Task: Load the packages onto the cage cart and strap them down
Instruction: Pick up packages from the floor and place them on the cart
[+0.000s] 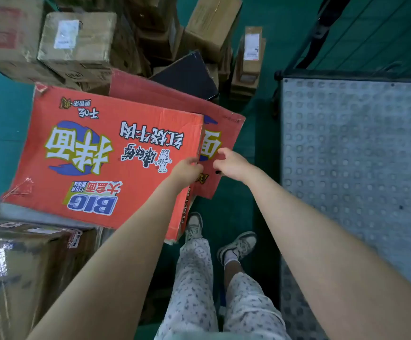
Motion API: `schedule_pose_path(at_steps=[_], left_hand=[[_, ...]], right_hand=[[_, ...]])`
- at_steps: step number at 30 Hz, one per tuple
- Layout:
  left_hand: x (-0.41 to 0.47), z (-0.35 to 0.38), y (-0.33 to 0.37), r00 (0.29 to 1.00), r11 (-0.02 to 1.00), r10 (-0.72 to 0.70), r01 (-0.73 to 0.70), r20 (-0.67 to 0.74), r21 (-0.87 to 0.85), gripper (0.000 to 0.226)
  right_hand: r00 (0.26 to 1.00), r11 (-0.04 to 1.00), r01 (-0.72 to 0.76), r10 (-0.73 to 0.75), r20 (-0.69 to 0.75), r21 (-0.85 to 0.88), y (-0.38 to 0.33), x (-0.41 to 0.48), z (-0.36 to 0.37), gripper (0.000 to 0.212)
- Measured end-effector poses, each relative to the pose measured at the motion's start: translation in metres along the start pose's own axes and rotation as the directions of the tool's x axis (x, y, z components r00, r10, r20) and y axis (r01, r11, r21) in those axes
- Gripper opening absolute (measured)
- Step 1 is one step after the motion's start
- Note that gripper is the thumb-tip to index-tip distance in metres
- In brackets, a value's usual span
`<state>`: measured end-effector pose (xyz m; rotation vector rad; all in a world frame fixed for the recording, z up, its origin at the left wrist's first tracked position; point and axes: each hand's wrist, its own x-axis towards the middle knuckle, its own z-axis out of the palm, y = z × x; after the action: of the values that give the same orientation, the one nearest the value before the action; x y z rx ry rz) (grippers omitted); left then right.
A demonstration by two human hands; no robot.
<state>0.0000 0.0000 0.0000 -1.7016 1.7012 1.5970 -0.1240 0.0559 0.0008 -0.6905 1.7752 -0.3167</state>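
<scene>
A teal-green floor (236, 212) fills the gaps in a view looking straight down. Two pale sneakers with dark trim stand on it, the left sneaker (193, 225) slightly ahead of the right sneaker (239, 245). A white sock (229, 260) shows above the right one. Both legs wear light trousers (194, 285) printed with small dark specks.

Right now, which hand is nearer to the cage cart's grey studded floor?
The right hand. It reaches over the lower red carton, with only a strip of green floor between it and the cart floor. The left hand grips the top red carton's edge, farther left.
</scene>
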Motion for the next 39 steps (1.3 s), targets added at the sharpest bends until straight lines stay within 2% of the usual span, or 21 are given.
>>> schedule_pose_path(at_steps=[6, 12, 15, 19, 21, 24, 27, 29, 31, 33, 34, 36, 39], left_hand=[[0.027, 0.009, -0.059, 0.991, 0.991, -0.135, 0.135, 0.001, -0.018, 0.036], [0.049, -0.005, -0.087, 0.985, 0.974, -0.152, 0.134, -0.087, -0.185, 0.027], [0.046, -0.014, -0.105, 0.978, 0.959, -0.183, 0.155, -0.102, -0.239, 0.017], [0.037, -0.026, -0.129, 0.964, 0.942, -0.24, 0.203, -0.113, -0.267, 0.017], [0.033, -0.031, -0.138, 0.952, 0.935, -0.287, 0.255, -0.105, -0.248, 0.018], [0.021, -0.039, -0.149, 0.911, 0.892, -0.411, 0.398, -0.02, -0.215, 0.033], [0.002, -0.043, -0.152, 0.843, 0.837, -0.525, 0.537, 0.121, -0.108, 0.049], [-0.011, -0.045, -0.147, 0.776, 0.799, -0.583, 0.602, 0.24, -0.008, 0.058], [-0.023, -0.05, -0.141, 0.677, 0.758, -0.619, 0.647, 0.398, 0.077, 0.072], [-0.032, -0.053, -0.138, 0.627, 0.733, -0.626, 0.677, 0.463, 0.074, 0.087], [-0.036, -0.053, -0.139, 0.63, 0.724, -0.625, 0.689, 0.46, 0.041, 0.094], [-0.046, -0.05, -0.138, 0.679, 0.707, -0.605, 0.698, 0.417, -0.111, 0.098], [-0.063, -0.043, -0.132, 0.789, 0.649, -0.542, 0.611, 0.288, -0.454, 0.084]], right_hand=[[0.992, 0.993, -0.113, 0.111, 0.056, 0.033, 0.03, 0.042, 0.052, 0.056], [0.991, 0.985, -0.132, 0.129, 0.037, 0.109, 0.033, 0.063, 0.089, 0.05], [0.982, 0.977, -0.188, 0.184, 0.045, 0.104, 0.029, 0.067, 0.11, 0.054], [0.956, 0.955, -0.283, 0.273, 0.105, 0.09, 0.019, 0.065, 0.14, 0.063], [0.95, 0.943, -0.311, 0.305, 0.063, 0.121, 0.015, 0.063, 0.152, 0.059], [0.946, 0.934, -0.311, 0.321, -0.032, 0.179, 0.012, 0.06, 0.159, 0.048], [0.955, 0.936, -0.276, 0.293, -0.051, 0.218, 0.008, 0.055, 0.154, 0.044], [0.963, 0.942, -0.239, 0.261, -0.065, 0.236, 0.002, 0.051, 0.146, 0.043], [0.967, 0.944, -0.205, 0.235, -0.093, 0.26, -0.008, 0.045, 0.138, 0.041], [0.97, 0.942, -0.173, 0.213, -0.116, 0.289, -0.02, 0.039, 0.129, 0.04], [0.972, 0.941, -0.162, 0.205, -0.116, 0.297, -0.025, 0.036, 0.126, 0.038], [0.978, 0.944, -0.135, 0.176, -0.115, 0.301, -0.038, 0.028, 0.115, 0.033], [0.984, 0.944, -0.081, 0.127, -0.124, 0.32, -0.059, 0.016, 0.103, 0.036]])
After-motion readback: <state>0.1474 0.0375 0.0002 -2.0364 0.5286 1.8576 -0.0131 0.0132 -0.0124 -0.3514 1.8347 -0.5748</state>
